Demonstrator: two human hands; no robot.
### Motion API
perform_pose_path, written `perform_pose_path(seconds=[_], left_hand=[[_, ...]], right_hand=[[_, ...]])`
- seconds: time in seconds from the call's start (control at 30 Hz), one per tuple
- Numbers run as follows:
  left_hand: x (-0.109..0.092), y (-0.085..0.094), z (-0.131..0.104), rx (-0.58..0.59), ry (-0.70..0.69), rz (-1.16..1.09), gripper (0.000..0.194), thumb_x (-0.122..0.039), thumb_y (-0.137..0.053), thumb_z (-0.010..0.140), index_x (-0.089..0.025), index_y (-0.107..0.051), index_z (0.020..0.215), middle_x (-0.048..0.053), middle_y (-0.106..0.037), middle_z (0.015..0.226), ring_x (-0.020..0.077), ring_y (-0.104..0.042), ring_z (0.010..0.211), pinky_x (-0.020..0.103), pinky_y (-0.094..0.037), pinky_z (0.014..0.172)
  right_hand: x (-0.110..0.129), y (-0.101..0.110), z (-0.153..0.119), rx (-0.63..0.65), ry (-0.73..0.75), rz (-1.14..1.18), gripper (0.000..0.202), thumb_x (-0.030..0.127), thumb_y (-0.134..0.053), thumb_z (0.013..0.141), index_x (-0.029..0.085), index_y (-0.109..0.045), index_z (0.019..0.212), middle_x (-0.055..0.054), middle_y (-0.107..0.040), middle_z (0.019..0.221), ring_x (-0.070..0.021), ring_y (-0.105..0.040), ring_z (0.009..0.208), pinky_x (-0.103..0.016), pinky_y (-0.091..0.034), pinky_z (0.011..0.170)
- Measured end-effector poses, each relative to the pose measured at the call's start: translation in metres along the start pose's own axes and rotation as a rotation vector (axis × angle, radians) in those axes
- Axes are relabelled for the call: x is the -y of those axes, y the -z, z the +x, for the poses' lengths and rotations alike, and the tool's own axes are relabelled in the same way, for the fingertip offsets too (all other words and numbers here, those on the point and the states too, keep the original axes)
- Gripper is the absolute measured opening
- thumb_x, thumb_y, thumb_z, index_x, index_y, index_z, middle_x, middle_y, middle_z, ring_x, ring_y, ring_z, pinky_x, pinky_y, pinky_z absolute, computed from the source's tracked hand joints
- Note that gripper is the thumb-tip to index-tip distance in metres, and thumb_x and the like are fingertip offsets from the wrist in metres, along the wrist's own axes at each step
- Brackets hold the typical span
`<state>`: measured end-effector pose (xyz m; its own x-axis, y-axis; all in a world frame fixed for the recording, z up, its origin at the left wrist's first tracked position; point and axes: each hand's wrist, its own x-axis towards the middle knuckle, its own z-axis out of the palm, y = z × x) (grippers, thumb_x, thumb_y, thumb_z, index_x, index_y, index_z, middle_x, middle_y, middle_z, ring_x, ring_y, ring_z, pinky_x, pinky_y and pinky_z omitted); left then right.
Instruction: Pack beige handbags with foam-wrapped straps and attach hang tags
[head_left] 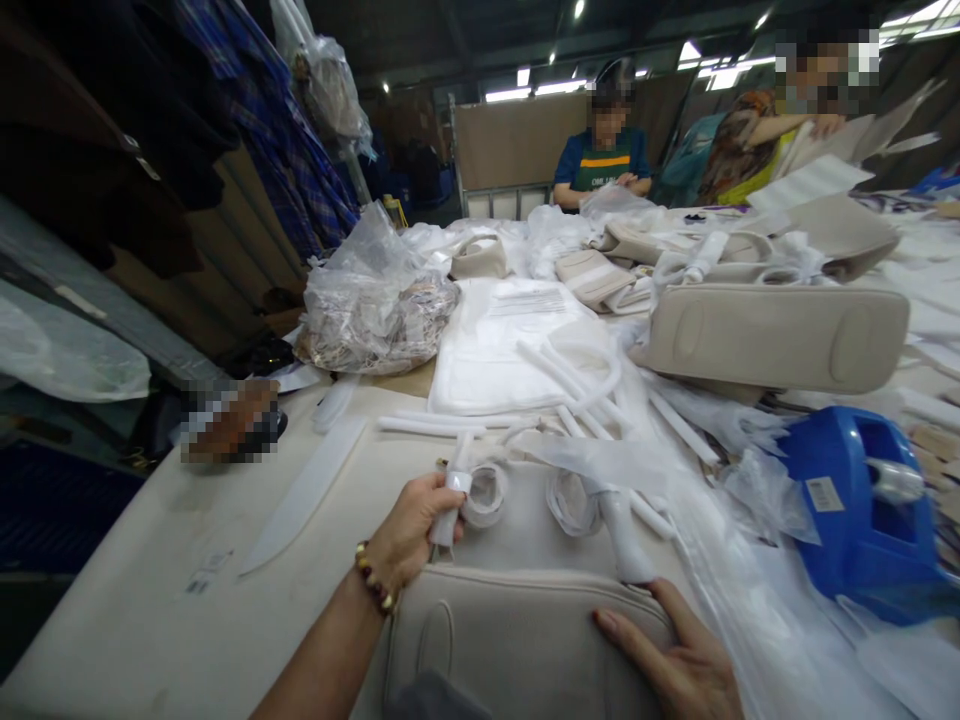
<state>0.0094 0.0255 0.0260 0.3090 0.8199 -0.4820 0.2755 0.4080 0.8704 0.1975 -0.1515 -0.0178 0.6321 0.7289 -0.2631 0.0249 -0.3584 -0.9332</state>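
A beige handbag [525,640] lies at the bottom middle, close to my body. My left hand [411,528], with a beaded bracelet at the wrist, is closed around the foam-wrapped base of the bag's handle [459,482]. Beside those fingers is a coil of white wrapping [486,497], and a second coil [573,502] lies farther right. At the bag's right corner my right hand [686,660] grips the edge, thumb on the near panel and the other fingers partly hidden behind. A wrapped handle base [624,535] rises just above that hand.
White foam tubes [450,425] and a white padded sheet [487,350] lie beyond the bag. A blue tape dispenser [862,500] stands right, below another beige bag [780,335]. A plastic bag [375,310] sits back left. Two people [604,150] work across the table.
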Motion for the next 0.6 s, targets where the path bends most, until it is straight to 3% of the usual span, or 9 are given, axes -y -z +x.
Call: perform_pose_path(seconds=[0.17,0.27,0.4,0.5,0.6], left_hand=[[0.004,0.009,0.006,-0.100,0.033,0.029,0.043,-0.042,-0.065,0.054,-0.014,-0.051,0.084,0.001,-0.060,0.061,0.0139,-0.053,0.051,0.024,-0.038,0.048],[0.012,0.016,-0.010,-0.162,-0.028,0.104,0.053,-0.051,-0.067,0.058,-0.015,-0.051,0.092,0.000,-0.062,0.062,0.0165,-0.057,0.061,0.025,-0.041,0.055],[0.036,0.022,-0.038,-0.103,-0.144,0.181,0.058,-0.058,-0.061,0.066,-0.015,-0.045,0.103,0.004,-0.065,0.078,0.0203,-0.061,0.078,0.029,-0.046,0.070],[0.050,0.022,-0.048,-0.111,-0.196,0.257,0.055,-0.055,-0.055,0.073,-0.017,-0.040,0.110,0.006,-0.064,0.087,0.0206,-0.061,0.083,0.028,-0.047,0.069],[0.051,0.022,-0.044,-0.064,-0.289,0.358,0.038,-0.051,-0.051,0.077,-0.019,-0.052,0.099,0.003,-0.063,0.084,0.0192,-0.060,0.081,0.027,-0.046,0.071]], right_hand=[[-0.013,0.005,0.007,0.121,0.030,-0.037,0.042,0.051,-0.072,0.060,0.022,-0.067,0.090,0.000,-0.071,0.078,-0.0197,-0.066,0.071,-0.020,-0.053,0.060],[-0.015,0.006,0.007,0.108,0.059,-0.053,0.040,0.051,-0.071,0.063,0.022,-0.067,0.091,0.000,-0.071,0.081,-0.0192,-0.066,0.074,-0.019,-0.053,0.062],[-0.014,0.005,0.006,0.069,0.122,-0.092,0.036,0.050,-0.071,0.064,0.022,-0.068,0.088,0.000,-0.069,0.080,-0.0191,-0.065,0.074,-0.020,-0.053,0.064],[-0.012,0.003,0.008,0.009,0.188,-0.106,0.040,0.048,-0.073,0.062,0.024,-0.068,0.094,-0.001,-0.068,0.096,-0.0221,-0.063,0.090,-0.024,-0.052,0.078],[-0.009,0.001,0.009,0.011,0.175,-0.064,0.043,0.046,-0.074,0.061,0.024,-0.068,0.097,-0.002,-0.067,0.102,-0.0240,-0.061,0.096,-0.027,-0.050,0.085]])
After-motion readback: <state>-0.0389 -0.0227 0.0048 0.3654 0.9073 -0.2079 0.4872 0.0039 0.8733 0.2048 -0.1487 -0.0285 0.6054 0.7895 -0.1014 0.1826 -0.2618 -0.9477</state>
